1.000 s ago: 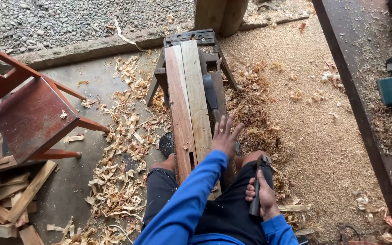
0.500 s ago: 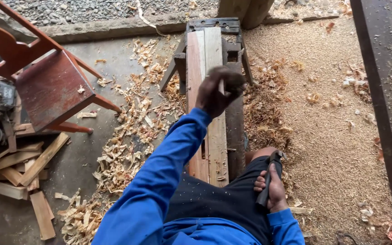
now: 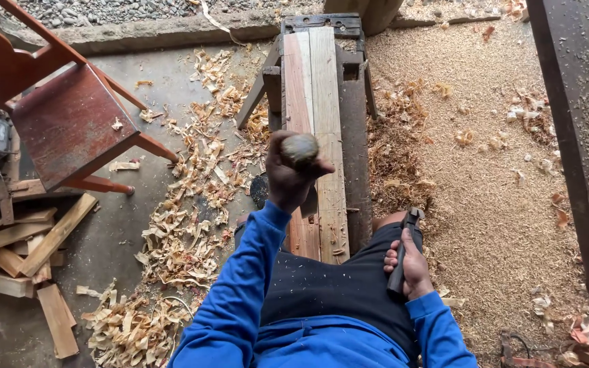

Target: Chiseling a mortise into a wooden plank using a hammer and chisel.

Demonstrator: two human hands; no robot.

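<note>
Evidently midway: the left hand [image 3: 293, 178] is holding a rounded wooden piece [image 3: 300, 148] in a closed grip above the plank [image 3: 313, 123], the right hand [image 3: 409, 264] clasping a dark tool [image 3: 403, 249] beside it; shavings [image 3: 185, 232] are lying left of the plank.

rough wooden planks [image 3: 318, 129], glossy wooden chair [image 3: 69, 123]

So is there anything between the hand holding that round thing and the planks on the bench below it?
Nothing visible. The left hand holds the round object raised directly over the planks on the bench, whose top looks bare there.
</note>
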